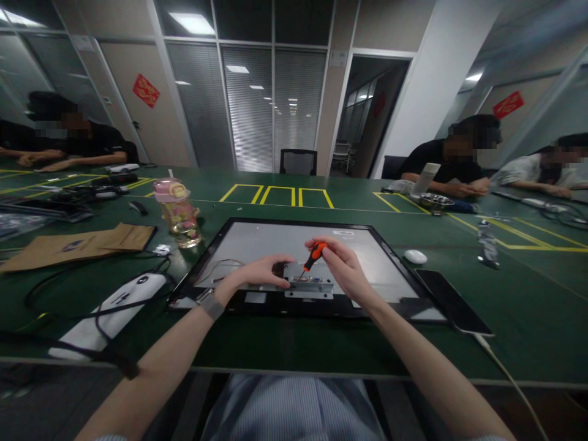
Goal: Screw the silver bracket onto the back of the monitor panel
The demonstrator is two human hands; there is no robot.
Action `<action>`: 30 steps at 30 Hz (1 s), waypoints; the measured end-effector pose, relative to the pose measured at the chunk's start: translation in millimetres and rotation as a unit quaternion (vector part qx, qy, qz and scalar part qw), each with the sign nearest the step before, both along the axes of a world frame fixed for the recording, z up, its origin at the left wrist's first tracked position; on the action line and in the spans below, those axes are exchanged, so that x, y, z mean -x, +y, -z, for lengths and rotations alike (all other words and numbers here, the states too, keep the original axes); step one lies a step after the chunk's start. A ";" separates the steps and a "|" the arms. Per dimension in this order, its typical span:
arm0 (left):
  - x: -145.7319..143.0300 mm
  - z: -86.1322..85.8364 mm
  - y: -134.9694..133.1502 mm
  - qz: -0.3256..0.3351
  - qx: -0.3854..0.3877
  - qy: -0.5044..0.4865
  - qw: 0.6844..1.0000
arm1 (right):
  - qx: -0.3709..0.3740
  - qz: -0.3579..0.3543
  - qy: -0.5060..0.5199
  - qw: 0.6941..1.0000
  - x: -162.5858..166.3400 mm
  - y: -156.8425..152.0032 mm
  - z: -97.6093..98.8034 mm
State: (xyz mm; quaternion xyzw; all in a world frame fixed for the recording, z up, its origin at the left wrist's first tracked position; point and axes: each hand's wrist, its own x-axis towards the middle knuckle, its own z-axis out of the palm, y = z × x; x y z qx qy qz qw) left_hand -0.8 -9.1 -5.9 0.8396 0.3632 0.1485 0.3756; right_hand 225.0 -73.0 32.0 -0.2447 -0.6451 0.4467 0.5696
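Note:
A flat monitor panel (257, 239) lies back side up on the green table in front of me, black frame around a grey metal back. Near its lower middle sits a small metal bracket with connector ports (310, 285). My right hand (342, 266) is closed around a screwdriver with an orange and black handle (315, 255), its tip pointing down at the bracket's upper left. My left hand (260, 272) rests on the panel just left of the bracket, fingers curled and pressing near the screwdriver tip. A grey band is on my left wrist.
A pink-lidded bottle (178, 211) stands left of the panel, with cardboard sheets (78, 243) and black cables (92, 306) further left. A black phone (452, 300) with a cable and a white mouse (416, 256) lie on the right. Other people sit at the table's far left and right.

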 end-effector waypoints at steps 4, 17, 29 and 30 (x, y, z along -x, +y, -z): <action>0.2 -2.3 -1.5 0.000 0.002 0.006 1.000 | 0.046 -0.008 0.050 0.998 0.3 1.4 -0.5; 0.5 1.1 2.8 0.003 -0.003 0.014 1.000 | 0.005 -0.009 0.013 1.000 -3.9 5.6 0.3; -0.7 -0.9 1.0 0.003 -0.015 0.016 1.000 | -0.093 0.061 -0.100 0.989 -2.6 -4.9 -1.6; -0.6 -0.6 1.2 0.002 -0.015 0.017 1.000 | -0.088 0.062 -0.096 0.989 -2.1 -4.5 -0.8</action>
